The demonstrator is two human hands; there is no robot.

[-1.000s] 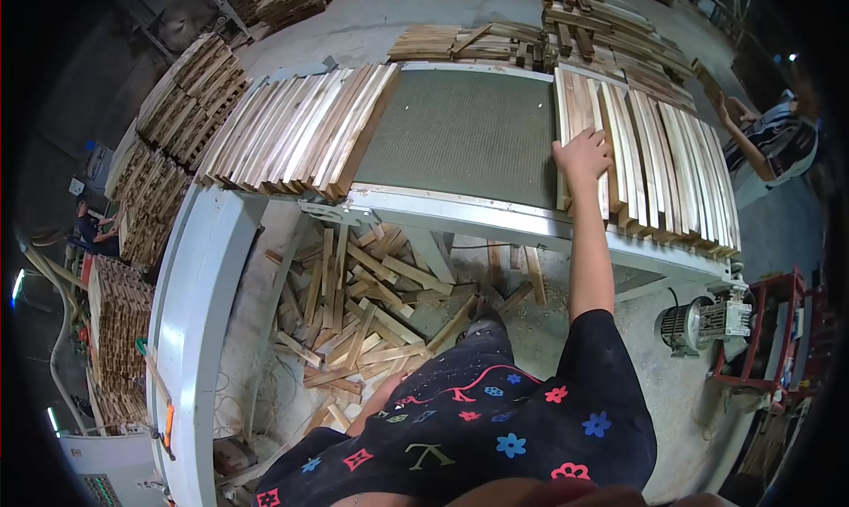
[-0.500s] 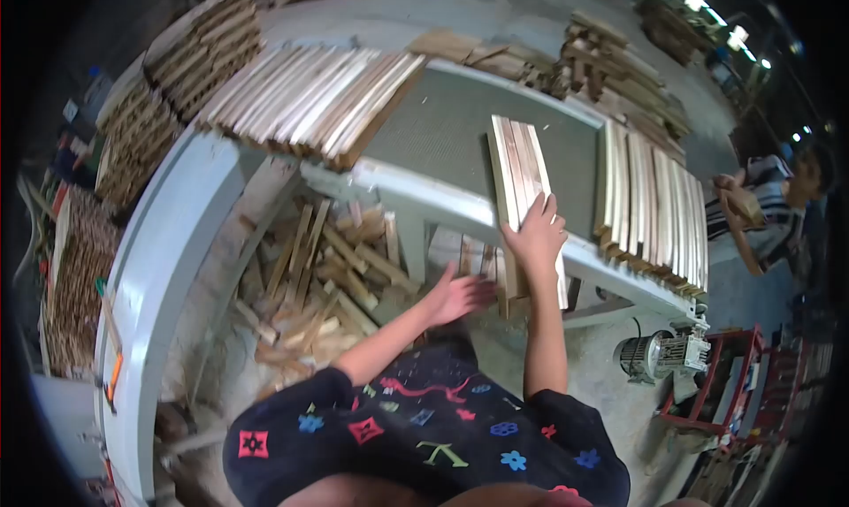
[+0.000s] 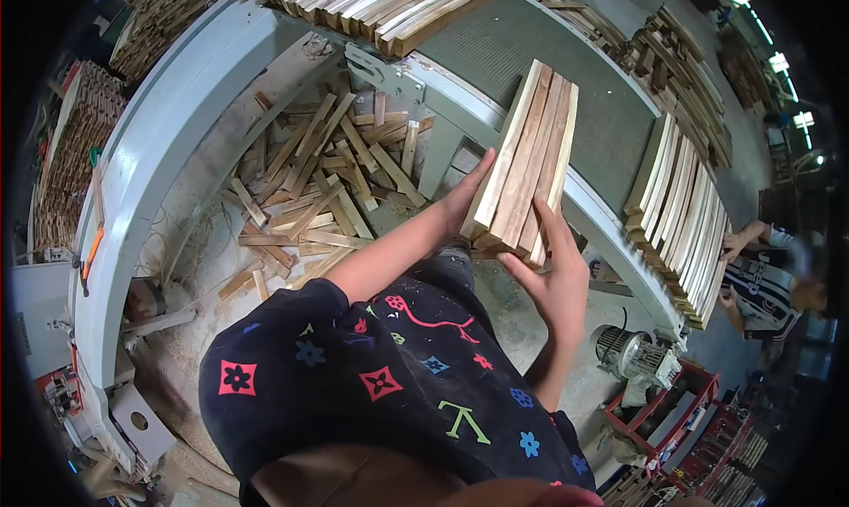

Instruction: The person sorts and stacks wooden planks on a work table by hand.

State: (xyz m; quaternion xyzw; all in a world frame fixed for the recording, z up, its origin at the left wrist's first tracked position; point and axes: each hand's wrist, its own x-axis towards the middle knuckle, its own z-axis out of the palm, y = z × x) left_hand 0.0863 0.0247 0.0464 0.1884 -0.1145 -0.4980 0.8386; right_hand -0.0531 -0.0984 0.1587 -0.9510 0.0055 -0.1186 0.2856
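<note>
A bundle of several long wooden strips [image 3: 529,158], pale and brown, lies side by side with its near end jutting over the front edge of the belt table toward me. Along its left side presses my left hand [image 3: 465,193], its other fingers partly hidden by the wood. Around the near right corner is my right hand [image 3: 562,273], thumb by the end face and fingers on the right side. Between the two hands the strips are held tight together. The far end reaches back over the green belt [image 3: 592,109].
Rows of wooden strips stand on the table at left [image 3: 380,7] and right [image 3: 676,220]. Below is a heap of offcuts [image 3: 332,171]. A motor [image 3: 632,352] and red rack [image 3: 663,419] are at lower right. At far right is another person [image 3: 761,282].
My left hand has come from free air to the bundle's left side. My right hand has shifted to its near end. The strips' near end appears closer, and my view has turned.
</note>
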